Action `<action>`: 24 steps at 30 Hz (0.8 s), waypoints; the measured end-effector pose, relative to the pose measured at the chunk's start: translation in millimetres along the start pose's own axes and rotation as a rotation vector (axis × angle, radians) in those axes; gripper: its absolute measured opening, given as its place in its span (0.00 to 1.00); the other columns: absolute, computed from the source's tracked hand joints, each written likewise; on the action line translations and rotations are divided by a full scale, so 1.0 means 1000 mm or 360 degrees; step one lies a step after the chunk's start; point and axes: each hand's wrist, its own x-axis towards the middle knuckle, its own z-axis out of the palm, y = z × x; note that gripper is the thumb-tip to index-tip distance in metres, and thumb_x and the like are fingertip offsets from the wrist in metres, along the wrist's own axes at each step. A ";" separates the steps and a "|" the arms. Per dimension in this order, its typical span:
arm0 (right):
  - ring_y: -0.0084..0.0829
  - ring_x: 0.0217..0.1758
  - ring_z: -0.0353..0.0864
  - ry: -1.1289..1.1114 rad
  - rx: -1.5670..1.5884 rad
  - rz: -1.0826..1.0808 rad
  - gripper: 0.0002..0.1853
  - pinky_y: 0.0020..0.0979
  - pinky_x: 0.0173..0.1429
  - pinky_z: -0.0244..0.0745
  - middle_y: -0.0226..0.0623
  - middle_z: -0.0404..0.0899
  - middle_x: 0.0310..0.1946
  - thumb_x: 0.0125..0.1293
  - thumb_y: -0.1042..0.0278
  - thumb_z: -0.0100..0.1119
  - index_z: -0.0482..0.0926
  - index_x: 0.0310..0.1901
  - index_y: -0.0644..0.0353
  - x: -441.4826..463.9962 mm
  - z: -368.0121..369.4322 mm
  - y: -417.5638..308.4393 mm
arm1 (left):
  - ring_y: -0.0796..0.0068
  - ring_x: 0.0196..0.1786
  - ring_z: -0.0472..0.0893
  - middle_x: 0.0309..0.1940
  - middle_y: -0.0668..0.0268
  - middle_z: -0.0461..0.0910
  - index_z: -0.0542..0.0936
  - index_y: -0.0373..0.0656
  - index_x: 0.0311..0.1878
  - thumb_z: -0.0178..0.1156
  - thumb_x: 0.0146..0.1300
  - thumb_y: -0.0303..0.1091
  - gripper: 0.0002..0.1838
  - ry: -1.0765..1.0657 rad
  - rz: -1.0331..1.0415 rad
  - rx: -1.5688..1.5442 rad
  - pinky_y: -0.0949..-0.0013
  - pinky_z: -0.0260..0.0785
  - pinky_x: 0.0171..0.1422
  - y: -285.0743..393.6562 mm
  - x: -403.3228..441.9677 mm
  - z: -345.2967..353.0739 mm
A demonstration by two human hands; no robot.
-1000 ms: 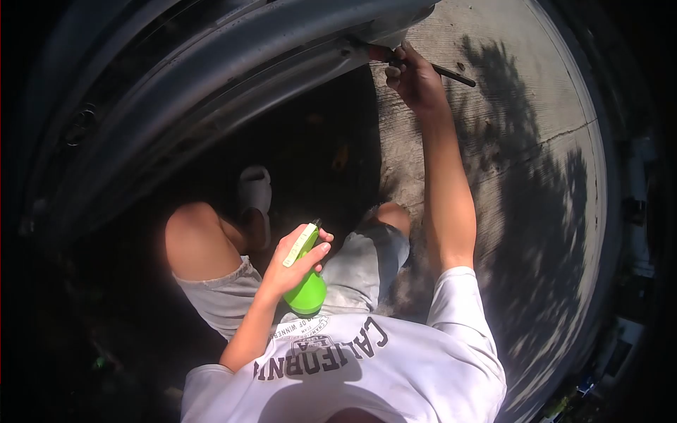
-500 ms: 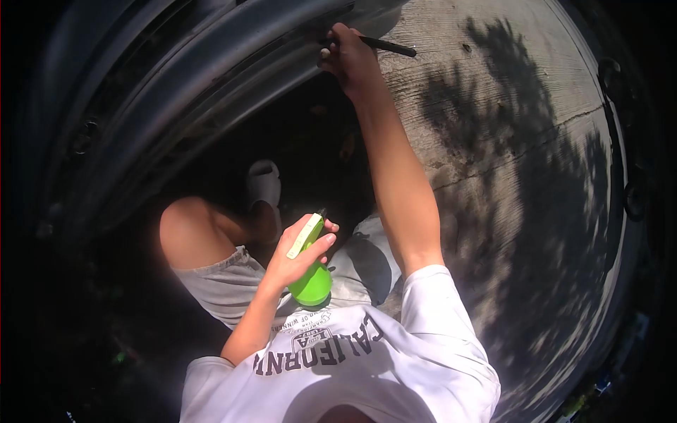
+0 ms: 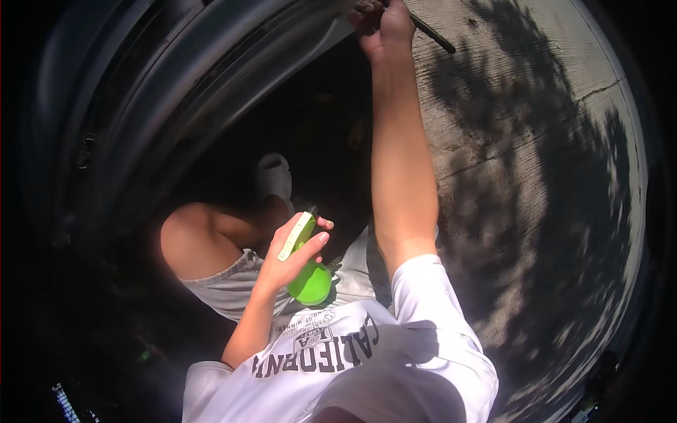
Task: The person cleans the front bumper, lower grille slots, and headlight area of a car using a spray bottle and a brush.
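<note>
My left hand (image 3: 295,247) is wrapped round a green spray bottle (image 3: 310,283) with a pale trigger head, held above my lap. At the top edge of the view, my right hand (image 3: 386,25) is closed on a thin dark-handled tool (image 3: 434,34). The handle sticks out to the right of the hand, over the concrete. The tool's other end is hidden by the hand and the frame edge. Just left of my right hand lies the edge of a grey vehicle body panel (image 3: 233,67).
Sunlit concrete ground (image 3: 522,84) with leafy shadows and a crack spreads to the right. Deep shade lies under the panel. My bent knee (image 3: 197,236) and a light slipper (image 3: 273,176) are below it, at the left.
Against one second ago, my right hand has moved left and up with the tool. Half a second ago it was further left, against the panel. My left hand still holds the bottle.
</note>
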 end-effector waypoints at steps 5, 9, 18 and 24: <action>0.22 0.19 0.70 0.0104 -0.0157 0.0454 0.15 0.29 0.23 0.66 0.22 0.64 0.17 0.75 0.52 0.55 0.73 0.33 0.50 -0.047 0.019 0.075 | 0.83 0.30 0.77 0.47 0.64 0.84 0.77 0.38 0.48 0.63 0.68 0.31 0.10 0.0051 -0.0102 0.0210 0.75 0.73 0.34 -0.002 -0.008 -0.007; 0.19 0.20 0.69 -0.0017 0.0175 -0.0147 0.17 0.24 0.24 0.66 0.22 0.66 0.19 0.76 0.49 0.53 0.71 0.31 0.49 -0.008 0.010 0.016 | 0.83 0.30 0.76 0.48 0.61 0.82 0.76 0.38 0.49 0.61 0.68 0.31 0.11 0.0038 -0.0105 0.0415 0.75 0.73 0.34 -0.001 -0.012 -0.009; 0.19 0.17 0.67 0.0190 0.0138 -0.0074 0.12 0.24 0.19 0.59 0.24 0.63 0.19 0.69 0.58 0.56 0.71 0.30 0.54 -0.025 0.026 0.027 | 0.81 0.36 0.77 0.51 0.60 0.81 0.75 0.38 0.51 0.62 0.69 0.32 0.12 0.0190 -0.0010 0.0281 0.74 0.73 0.36 0.014 0.002 -0.010; 0.17 0.17 0.65 -0.0098 -0.0235 0.0282 0.13 0.22 0.19 0.59 0.22 0.62 0.18 0.73 0.58 0.54 0.71 0.30 0.53 -0.063 0.035 0.073 | 0.84 0.35 0.75 0.53 0.62 0.81 0.76 0.42 0.52 0.60 0.72 0.33 0.10 0.0649 0.0434 0.0198 0.77 0.70 0.37 0.053 0.025 -0.033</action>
